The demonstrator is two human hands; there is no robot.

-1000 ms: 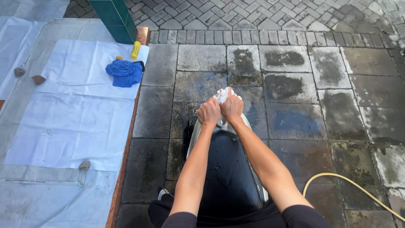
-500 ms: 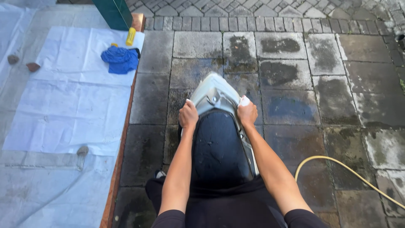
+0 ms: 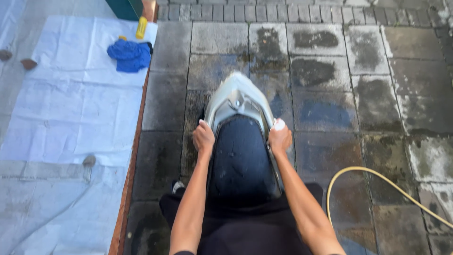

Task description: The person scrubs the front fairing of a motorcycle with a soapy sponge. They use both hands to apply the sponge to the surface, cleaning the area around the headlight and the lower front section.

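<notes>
While I am sitting astride the black scooter seat, a blue cloth and a yellow bottle are lying at the far edge of the white sheet to my left. My left hand is curling closed over the seat's left edge. My right hand is pinching a white rag against the seat's right edge. A yellow hose is curving across the wet paving on the right.

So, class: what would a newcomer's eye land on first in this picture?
Centre frame, the wet black scooter seat with its silver tail, gripped by the left hand and the right hand, which holds a white cloth. Upper left, a blue rag lies on white sheeting.
</notes>
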